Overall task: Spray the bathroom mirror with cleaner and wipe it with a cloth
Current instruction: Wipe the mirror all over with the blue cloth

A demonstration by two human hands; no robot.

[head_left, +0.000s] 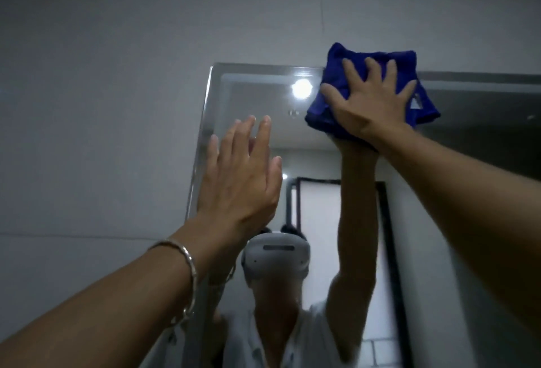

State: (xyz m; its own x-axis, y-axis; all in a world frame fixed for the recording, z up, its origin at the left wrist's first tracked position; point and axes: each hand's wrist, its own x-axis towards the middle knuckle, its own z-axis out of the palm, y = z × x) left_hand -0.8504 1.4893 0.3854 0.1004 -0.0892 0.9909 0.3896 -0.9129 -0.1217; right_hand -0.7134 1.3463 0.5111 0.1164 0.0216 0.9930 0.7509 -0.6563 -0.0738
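Bathroom: bevelled mirror [257,127] on a grey tiled wall [102,104], ceiling lamp [301,88] and dark-framed doorway [319,215] in its reflection.

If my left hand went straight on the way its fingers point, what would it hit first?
Probably the mirror glass, near its upper left corner: the open left hand aims up at it. The blue cloth sits off to the right, outside that line. Depth is unclear.

right hand [369,104] — flat on blue cloth [336,107] at mirror [263,133] top edge | left hand [240,174] — raised, fingers straight
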